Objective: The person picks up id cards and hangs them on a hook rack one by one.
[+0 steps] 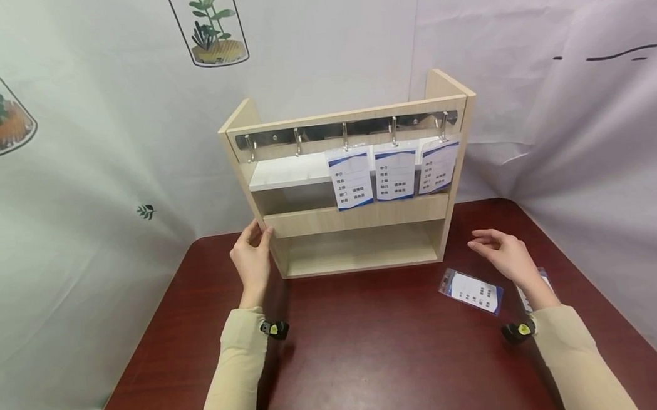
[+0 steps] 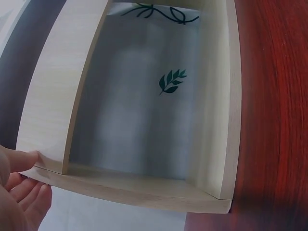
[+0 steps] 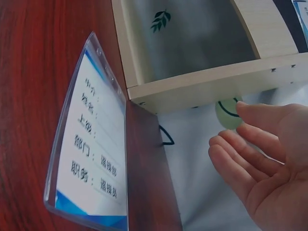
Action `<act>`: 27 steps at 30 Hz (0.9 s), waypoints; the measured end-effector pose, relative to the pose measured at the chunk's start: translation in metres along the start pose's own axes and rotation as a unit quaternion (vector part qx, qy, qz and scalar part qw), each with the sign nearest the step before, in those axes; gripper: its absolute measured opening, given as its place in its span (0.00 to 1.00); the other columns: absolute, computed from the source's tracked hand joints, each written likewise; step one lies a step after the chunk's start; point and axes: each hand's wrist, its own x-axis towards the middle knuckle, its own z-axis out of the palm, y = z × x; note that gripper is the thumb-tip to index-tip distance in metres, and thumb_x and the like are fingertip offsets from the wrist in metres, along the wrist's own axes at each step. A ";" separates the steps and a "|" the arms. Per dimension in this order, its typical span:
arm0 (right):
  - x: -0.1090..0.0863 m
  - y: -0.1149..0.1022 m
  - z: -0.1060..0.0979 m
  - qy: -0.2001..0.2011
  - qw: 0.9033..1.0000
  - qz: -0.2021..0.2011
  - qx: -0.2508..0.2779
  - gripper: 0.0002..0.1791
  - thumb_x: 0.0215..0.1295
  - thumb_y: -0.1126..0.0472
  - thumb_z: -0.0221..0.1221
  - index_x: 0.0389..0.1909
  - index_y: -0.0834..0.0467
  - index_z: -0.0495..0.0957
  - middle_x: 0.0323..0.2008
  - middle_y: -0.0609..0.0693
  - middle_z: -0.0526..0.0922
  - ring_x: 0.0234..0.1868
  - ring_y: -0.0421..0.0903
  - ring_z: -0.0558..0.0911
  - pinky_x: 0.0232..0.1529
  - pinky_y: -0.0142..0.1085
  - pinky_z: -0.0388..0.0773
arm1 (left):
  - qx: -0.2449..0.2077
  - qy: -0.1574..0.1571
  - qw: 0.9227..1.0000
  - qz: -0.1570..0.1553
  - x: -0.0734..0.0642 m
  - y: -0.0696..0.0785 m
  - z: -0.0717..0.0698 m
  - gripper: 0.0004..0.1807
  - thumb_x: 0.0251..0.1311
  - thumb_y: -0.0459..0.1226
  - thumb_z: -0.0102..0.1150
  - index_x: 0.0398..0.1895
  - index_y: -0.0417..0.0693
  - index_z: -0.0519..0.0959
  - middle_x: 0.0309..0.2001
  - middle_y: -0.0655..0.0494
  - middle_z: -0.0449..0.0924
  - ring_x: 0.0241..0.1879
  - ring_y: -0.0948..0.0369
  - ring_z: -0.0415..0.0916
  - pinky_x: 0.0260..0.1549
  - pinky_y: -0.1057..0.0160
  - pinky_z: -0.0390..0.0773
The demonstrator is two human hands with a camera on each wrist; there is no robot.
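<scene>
A pale wooden shelf (image 1: 357, 218) stands at the back of the table with a metal hook rail (image 1: 318, 132) along its top. My left hand (image 1: 251, 253) grips the shelf's left side panel, thumb on the front and fingers behind, as the left wrist view also shows. Three badge holders hang from the middle and right hooks: one (image 1: 351, 178), a second (image 1: 395, 174) and a third (image 1: 438, 167). My right hand (image 1: 503, 254) hovers right of the shelf, fingers loosely bent and holding nothing. Below it a badge holder (image 1: 472, 291) lies on the table.
Another badge holder (image 1: 525, 296) lies partly hidden under my right forearm. The two left hooks (image 1: 250, 148) carry nothing. Dark red table (image 1: 371, 353) spreads in front of the shelf, and a white printed cloth (image 1: 324, 42) hangs behind and at both sides.
</scene>
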 end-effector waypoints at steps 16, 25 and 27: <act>-0.004 0.014 0.003 -0.127 0.991 0.042 -0.030 0.29 0.67 0.54 0.65 0.60 0.71 0.75 0.48 0.67 0.85 0.51 0.64 0.83 0.54 0.61 0.73 | -0.002 0.002 1.000 0.007 0.000 -0.002 0.000 0.22 0.63 0.37 0.68 0.58 0.37 0.81 0.49 0.43 0.86 0.47 0.52 0.85 0.41 0.65 0.79; -0.005 0.019 0.004 -0.160 0.985 0.052 -0.043 0.30 0.62 0.57 0.68 0.56 0.75 0.75 0.47 0.70 0.83 0.49 0.66 0.82 0.52 0.62 0.73 | -0.007 0.005 1.000 0.006 0.000 -0.003 0.001 0.21 0.63 0.37 0.69 0.58 0.37 0.81 0.49 0.42 0.86 0.46 0.52 0.85 0.39 0.70 0.78; -0.005 0.020 0.004 -0.174 0.982 0.052 -0.051 0.29 0.60 0.57 0.69 0.54 0.75 0.77 0.45 0.69 0.84 0.48 0.65 0.82 0.51 0.60 0.74 | -0.010 0.004 1.000 0.008 0.000 -0.002 0.001 0.22 0.63 0.37 0.69 0.58 0.37 0.81 0.49 0.42 0.86 0.46 0.52 0.85 0.41 0.64 0.80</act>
